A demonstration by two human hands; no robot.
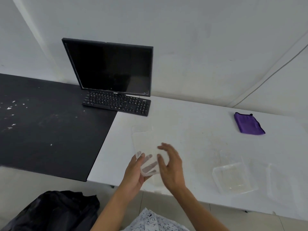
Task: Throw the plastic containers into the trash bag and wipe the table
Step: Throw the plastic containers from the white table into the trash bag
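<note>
Above the white table [191, 124] I hold a clear plastic container [150, 162] between both hands. My left hand [135, 170] grips it from below on the left, fingers showing through the plastic. My right hand [170, 164] presses against its right side with fingers nearly straight. A clear lid [143, 135] lies flat on the table just behind them. Another clear container [233, 177] sits at the right near the front edge, with a further clear piece [280, 180] beside it. A black trash bag [55, 210] lies on the floor at lower left. A folded purple cloth [248, 124] rests far right.
A black monitor [110, 67] and black keyboard [116, 104] stand at the back against the white wall. A black tabletop [46, 124] with white specks adjoins the white one on the left. Tiled floor shows below the front edge.
</note>
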